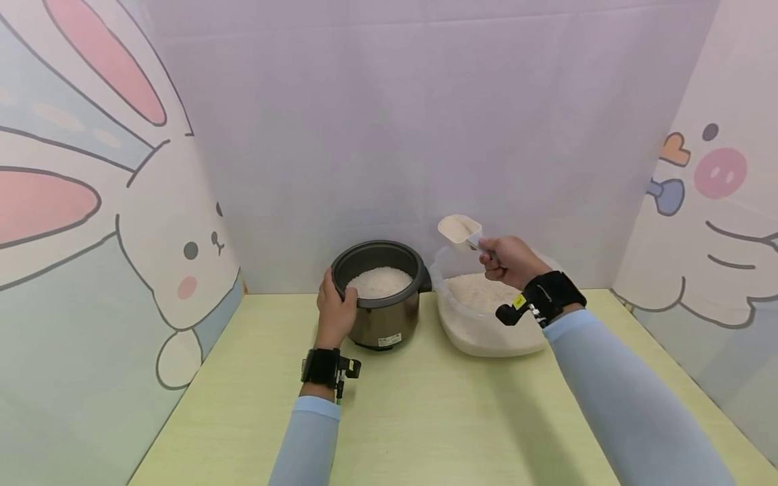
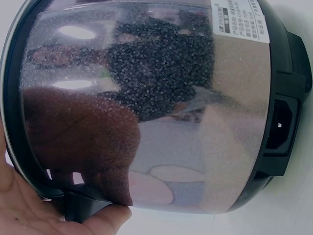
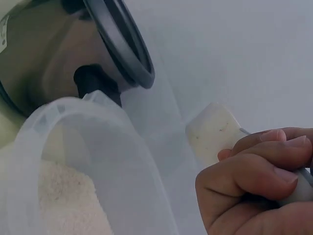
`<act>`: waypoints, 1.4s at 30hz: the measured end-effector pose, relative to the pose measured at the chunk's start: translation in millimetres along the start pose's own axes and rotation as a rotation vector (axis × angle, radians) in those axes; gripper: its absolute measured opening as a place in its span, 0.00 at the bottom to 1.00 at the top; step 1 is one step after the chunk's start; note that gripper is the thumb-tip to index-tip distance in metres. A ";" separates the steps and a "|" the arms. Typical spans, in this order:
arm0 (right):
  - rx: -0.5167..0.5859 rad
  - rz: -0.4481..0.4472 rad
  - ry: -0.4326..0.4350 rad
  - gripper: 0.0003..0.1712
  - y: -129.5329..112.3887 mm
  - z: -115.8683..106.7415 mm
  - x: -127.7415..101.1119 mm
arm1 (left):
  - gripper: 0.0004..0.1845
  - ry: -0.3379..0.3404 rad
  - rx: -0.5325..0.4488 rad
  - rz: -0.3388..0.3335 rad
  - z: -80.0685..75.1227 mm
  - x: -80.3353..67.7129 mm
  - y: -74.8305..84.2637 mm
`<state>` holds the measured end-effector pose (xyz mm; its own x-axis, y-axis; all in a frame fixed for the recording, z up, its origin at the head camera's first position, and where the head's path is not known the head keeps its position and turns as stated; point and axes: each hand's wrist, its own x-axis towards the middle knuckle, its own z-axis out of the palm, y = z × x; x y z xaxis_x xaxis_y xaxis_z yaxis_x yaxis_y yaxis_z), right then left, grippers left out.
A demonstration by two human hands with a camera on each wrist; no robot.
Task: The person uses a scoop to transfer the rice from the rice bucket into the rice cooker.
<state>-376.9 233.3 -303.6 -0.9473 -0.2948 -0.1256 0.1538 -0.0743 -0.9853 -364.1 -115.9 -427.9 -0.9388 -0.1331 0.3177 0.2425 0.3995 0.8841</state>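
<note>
My left hand grips the left side of a dark rice cooker, fingers at its rim. In the left wrist view the thumb lies against a black side handle. White rice shows inside the open cooker. My right hand holds a scoop by its handle, fingers curled round it. Rice lies in the scoop's bowl, which is raised above the back left rim of a translucent plastic bin. More rice fills part of that bin, right of the cooker.
The cooker and bin stand side by side on a pale yellow-green table, close to a plain back curtain. Side panels with a cartoon rabbit and another cartoon animal flank the table. A power socket shows on the cooker's base.
</note>
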 end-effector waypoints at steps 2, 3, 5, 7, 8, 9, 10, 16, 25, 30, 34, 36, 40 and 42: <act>-0.003 -0.006 0.001 0.14 -3.9 8.3 0.3 | 0.40 0.000 0.000 0.000 0.0 -0.1 0.3; -0.009 -0.011 0.003 0.14 -5.6 12.5 0.8 | 0.40 0.000 0.001 -0.002 0.1 -0.2 0.4; -0.019 -0.021 0.002 0.14 -8.4 20.9 2.1 | 0.40 0.001 0.000 -0.004 0.1 -0.3 0.7; -0.037 -0.030 0.009 0.13 -10.6 30.2 3.2 | 0.40 0.001 0.000 -0.004 0.2 -0.2 0.5; -0.051 -0.036 0.015 0.13 -11.3 35.0 3.9 | 0.40 0.001 0.001 -0.004 0.3 -0.2 0.3; -0.069 -0.043 0.020 0.12 -11.8 39.4 4.4 | 0.40 -0.001 -0.001 -0.003 0.4 -0.3 0.2; -0.083 -0.050 0.026 0.13 -12.0 43.9 4.8 | 0.40 -0.002 -0.001 -0.004 0.6 -0.3 -0.1; -0.160 -0.086 0.043 0.13 -8.7 66.1 8.1 | 0.40 -0.007 -0.002 -0.004 1.5 -0.7 -1.4; -0.354 -0.186 0.075 0.19 7.6 88.6 23.8 | 0.40 -0.007 0.006 -0.012 1.0 -1.6 0.6; -0.470 -0.218 0.089 0.15 15.8 93.2 26.8 | 0.40 -0.010 0.010 -0.015 0.6 -1.9 0.1; -0.595 -0.252 0.120 0.16 18.1 93.8 27.0 | 0.40 -0.009 0.008 -0.015 0.0 -2.5 0.8; -0.653 -0.271 0.129 0.17 19.0 93.9 28.0 | 0.40 -0.010 0.010 -0.015 -0.4 -2.4 0.3; -0.712 -0.307 0.131 0.18 20.2 96.3 29.3 | 0.40 -0.008 0.011 -0.013 -1.3 -2.5 0.8; -0.722 -0.324 0.128 0.18 20.5 98.7 29.1 | 0.40 -0.006 0.009 -0.009 -1.8 -2.6 1.2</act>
<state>-373.6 129.2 -316.0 -0.9452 -0.2497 0.2106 -0.3132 0.5097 -0.8013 -360.9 -116.7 -427.1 -0.9424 -0.1314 0.3077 0.2318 0.4067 0.8837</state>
